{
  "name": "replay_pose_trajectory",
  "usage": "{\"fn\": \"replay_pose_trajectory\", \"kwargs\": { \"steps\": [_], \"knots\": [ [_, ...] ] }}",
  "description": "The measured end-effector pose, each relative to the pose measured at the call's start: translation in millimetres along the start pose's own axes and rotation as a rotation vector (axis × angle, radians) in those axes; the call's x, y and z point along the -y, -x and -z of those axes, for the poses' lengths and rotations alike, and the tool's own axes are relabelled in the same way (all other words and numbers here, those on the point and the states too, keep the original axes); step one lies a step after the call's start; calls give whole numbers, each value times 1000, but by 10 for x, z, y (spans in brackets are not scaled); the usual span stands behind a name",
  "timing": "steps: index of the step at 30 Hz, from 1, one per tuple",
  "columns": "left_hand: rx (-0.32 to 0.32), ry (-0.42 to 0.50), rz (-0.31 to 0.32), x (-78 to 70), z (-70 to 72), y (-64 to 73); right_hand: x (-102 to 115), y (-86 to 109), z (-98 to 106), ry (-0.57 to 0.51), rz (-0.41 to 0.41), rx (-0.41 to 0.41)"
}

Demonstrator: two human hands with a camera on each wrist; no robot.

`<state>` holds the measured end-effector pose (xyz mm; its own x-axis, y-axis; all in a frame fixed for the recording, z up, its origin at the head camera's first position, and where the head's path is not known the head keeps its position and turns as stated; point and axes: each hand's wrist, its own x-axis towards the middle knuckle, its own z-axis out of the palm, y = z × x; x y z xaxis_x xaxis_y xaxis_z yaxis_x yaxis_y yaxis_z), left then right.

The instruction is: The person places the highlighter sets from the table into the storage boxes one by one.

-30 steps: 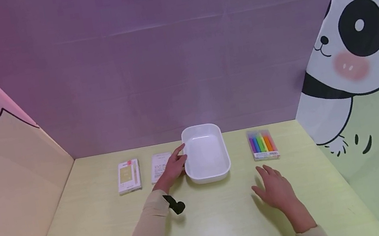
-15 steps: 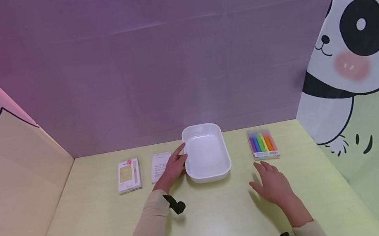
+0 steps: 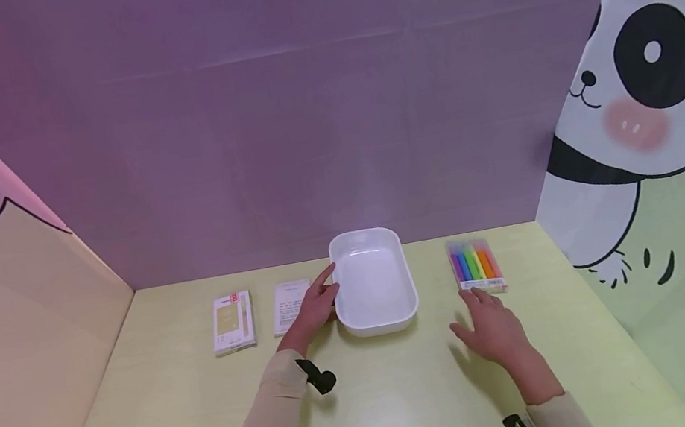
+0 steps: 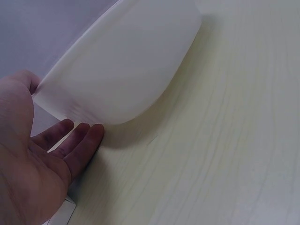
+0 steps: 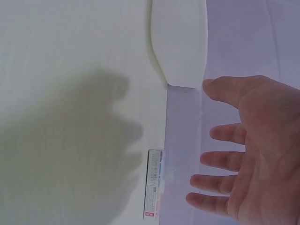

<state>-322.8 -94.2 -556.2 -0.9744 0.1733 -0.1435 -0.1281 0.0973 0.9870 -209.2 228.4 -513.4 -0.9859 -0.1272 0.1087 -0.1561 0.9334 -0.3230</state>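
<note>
A white rectangular plastic tray [image 3: 380,324] stands on the table near the back wall. My left hand [image 3: 315,315] lies along its left side, fingers extended, with fingertips at the rim and outer wall. In the left wrist view, several fingertips of the left hand [image 4: 51,164] meet the lower part of the tray wall [image 4: 126,65]. My right hand [image 3: 494,331] hovers palm down with spread fingers, its fingertips overlapping the near edge of a clear pack of coloured markers [image 3: 476,263]. Nothing is held in the right hand [image 5: 262,150], as the right wrist view shows.
Left of the tray, a white box with a gold panel [image 3: 232,322] and a flat white printed pack [image 3: 290,301] lie on the pale wooden table [image 3: 389,410]. A purple backdrop [image 3: 325,110] rises behind, with printed panels on both sides.
My right hand has moved slightly forward to the near edge of the marker pack. The left hand stays at the tray, and the head view has tilted a little.
</note>
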Motion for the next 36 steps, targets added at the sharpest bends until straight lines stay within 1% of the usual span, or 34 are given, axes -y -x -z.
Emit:
{"fn": "replay_pose_trajectory", "kwargs": {
  "steps": [5, 6, 12, 19, 23, 26, 31, 36],
  "knots": [
    [5, 4, 10, -13, -1, 6, -9, -57, 19, -5, -11, 4],
    [-7, 6, 4, 31, -5, -23, -13, -67, 21, -5, -12, 7],
    [-13, 11, 2, 17, -13, -20, -42, -131, 48, 4, -19, 27],
    [-26, -15, -2, -12, -7, -13, -111, -206, 104, 25, -18, 35],
    [-20, -1, 0, 2, -10, -27, -151, -231, 127, 26, -15, 50],
    [-17, 3, 0, 5, -15, -29, -186, -251, 127, 30, -15, 54],
    [-30, -1, 0, 9, -8, -24, -228, -293, 120, 36, -12, 55],
    [-21, -3, -1, 24, -9, -21, -262, -317, 110, 36, -22, 72]
  ]
}}
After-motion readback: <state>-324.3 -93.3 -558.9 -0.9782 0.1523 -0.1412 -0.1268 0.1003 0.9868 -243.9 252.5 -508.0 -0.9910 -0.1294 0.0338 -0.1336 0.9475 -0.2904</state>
